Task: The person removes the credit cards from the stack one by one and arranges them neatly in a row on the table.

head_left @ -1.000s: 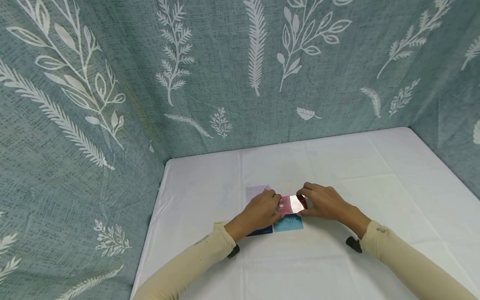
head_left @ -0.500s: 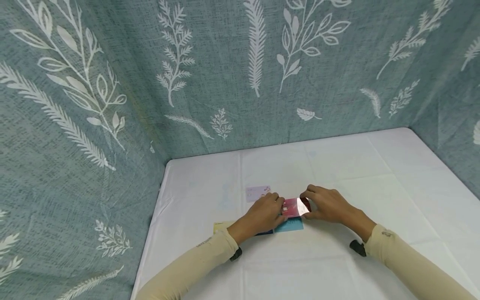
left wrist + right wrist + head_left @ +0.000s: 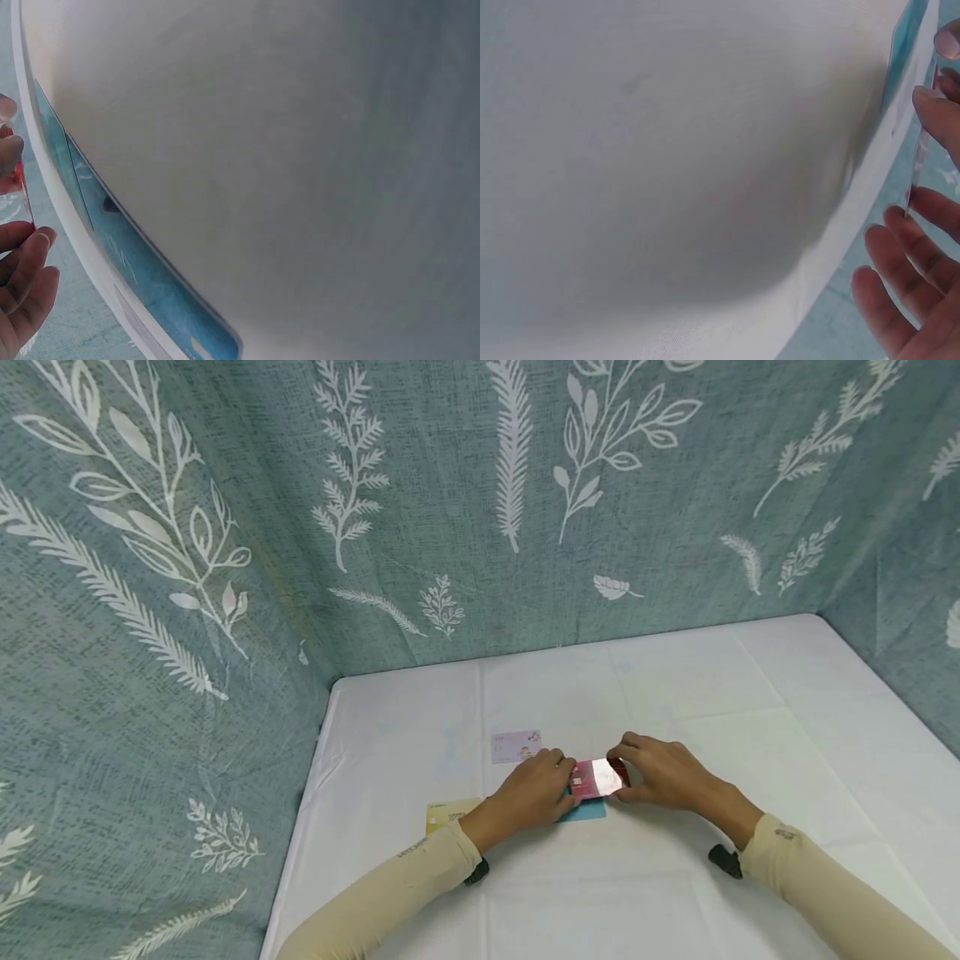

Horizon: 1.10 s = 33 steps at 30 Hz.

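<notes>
A pink-red bank card [image 3: 587, 779] with a chip and a bright glare spot is held between both hands, above the table. My left hand [image 3: 531, 789] pinches its left end, and my right hand [image 3: 663, 772] pinches its right end by the edges. In the right wrist view the card [image 3: 918, 161] appears nearly edge-on at the fingertips. Below it lies a light blue card [image 3: 588, 811], partly covered by the left hand. A darker blue card [image 3: 165, 277] shows beside it in the left wrist view.
A lavender card [image 3: 515, 746] with a small printed figure lies just beyond the left hand. To the left, a yellow card [image 3: 450, 812] is partly covered by the left wrist. The white-covered table [image 3: 675, 693] meets a blue-green leaf-patterned curtain [image 3: 450, 510] at the back.
Both hands have shifted slightly right and nearer the person, with the pink-red card between them. The lavender card is more exposed; the dark blue card has become hidden in the head view.
</notes>
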Available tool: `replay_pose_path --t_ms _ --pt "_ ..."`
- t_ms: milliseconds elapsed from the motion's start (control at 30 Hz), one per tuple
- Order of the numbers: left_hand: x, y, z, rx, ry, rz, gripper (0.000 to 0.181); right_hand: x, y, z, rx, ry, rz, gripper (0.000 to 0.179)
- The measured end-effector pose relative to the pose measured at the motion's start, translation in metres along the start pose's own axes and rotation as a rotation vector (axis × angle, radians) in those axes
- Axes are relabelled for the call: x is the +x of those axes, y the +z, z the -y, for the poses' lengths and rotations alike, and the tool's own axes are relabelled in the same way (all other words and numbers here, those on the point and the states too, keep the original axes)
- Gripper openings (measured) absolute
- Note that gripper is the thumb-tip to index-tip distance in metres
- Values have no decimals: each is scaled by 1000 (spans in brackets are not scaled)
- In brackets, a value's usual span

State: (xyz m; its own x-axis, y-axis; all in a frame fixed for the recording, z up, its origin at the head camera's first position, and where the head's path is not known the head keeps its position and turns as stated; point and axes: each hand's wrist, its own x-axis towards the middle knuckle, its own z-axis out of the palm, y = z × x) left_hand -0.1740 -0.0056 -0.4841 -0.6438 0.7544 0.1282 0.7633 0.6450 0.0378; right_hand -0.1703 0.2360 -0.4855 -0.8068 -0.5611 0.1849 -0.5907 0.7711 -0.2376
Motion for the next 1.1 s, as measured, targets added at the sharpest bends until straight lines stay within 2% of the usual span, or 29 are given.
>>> replay_pose_path --t_ms 233,533,1100 --pt "1 1 -5 0 -28 18 44 -4 -1 -2 4 -4 -8 53" --pt "3 1 -9 2 -32 45 49 -9 -2 -5 9 6 -12 54" --pt "7 3 -19 6 -9 27 49 -21 -4 -10 8 11 0 53"
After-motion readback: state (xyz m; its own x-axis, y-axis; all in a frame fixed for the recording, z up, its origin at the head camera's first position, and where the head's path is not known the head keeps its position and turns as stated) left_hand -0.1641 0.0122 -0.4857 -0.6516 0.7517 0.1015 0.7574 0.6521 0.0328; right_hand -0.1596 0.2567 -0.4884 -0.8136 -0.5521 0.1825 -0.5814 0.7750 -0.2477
